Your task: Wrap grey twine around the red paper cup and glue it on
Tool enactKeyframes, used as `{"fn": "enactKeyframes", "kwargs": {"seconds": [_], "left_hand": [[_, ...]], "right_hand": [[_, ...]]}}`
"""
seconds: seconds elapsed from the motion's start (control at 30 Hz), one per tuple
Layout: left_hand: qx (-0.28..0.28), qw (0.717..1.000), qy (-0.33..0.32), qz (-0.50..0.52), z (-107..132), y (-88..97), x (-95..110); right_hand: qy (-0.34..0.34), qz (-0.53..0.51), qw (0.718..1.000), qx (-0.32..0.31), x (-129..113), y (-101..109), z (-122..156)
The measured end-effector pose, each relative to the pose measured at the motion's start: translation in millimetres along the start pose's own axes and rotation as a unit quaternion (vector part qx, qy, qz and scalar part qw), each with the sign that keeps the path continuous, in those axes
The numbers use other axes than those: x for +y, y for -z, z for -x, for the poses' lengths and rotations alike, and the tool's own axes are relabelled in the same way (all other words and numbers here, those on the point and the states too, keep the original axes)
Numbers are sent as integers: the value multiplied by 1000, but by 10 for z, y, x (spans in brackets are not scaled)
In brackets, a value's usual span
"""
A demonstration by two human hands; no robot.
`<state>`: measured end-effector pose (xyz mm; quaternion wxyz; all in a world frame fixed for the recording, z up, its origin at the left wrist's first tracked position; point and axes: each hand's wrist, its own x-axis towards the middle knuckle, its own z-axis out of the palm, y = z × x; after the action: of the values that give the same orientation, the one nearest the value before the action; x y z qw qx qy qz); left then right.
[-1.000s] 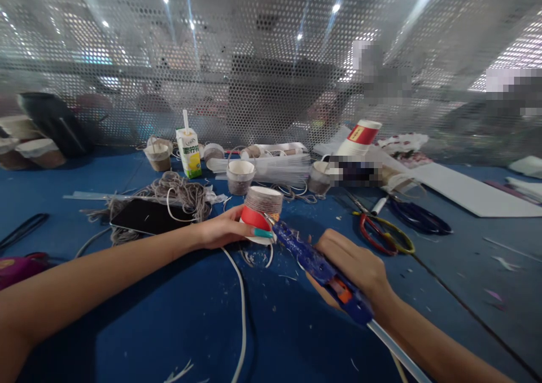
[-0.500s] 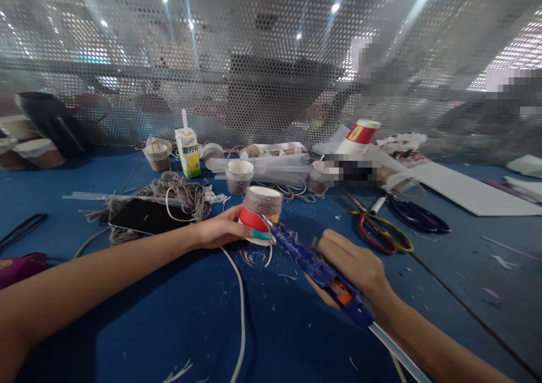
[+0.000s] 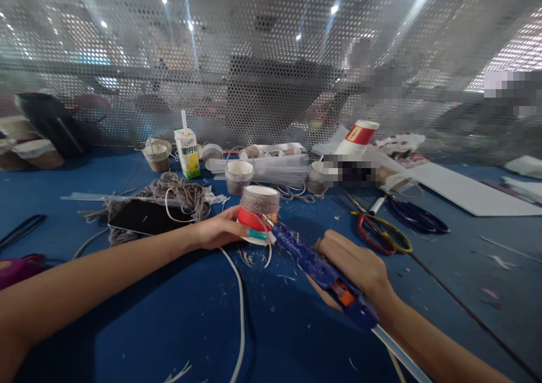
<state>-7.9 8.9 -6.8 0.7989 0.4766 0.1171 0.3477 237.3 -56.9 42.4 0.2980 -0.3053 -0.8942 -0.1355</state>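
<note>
Slightly left of before, the paper cup [image 3: 259, 201] is nearer than the juice box [image 3: 188, 154], to its right. Left hand [image 3: 221, 228] curls round the cup's lower part; right hand [image 3: 354, 263] clasps the glue gun [image 3: 311, 262]. Probably light, crushable: grip low, gently.

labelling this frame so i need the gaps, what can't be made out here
All in the head view:
- Left hand: some fingers hidden behind the cup.
- Right hand: some fingers hidden behind the glue gun.
- Glue at the nozzle: too small to tell.
- Purple thing: cut off by the left edge.
</note>
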Motion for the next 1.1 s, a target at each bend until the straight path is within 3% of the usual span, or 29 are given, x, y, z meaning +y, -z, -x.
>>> {"fn": "enactKeyframes", "kwargs": {"seconds": [0.63,1.1], "left_hand": [[9,1000,17,13,19,45,18],[26,999,15,45,33,55,39]], "right_hand": [[-17,21,999,20,38,-27,33],[13,-12,998,53,114,-54,8]]}}
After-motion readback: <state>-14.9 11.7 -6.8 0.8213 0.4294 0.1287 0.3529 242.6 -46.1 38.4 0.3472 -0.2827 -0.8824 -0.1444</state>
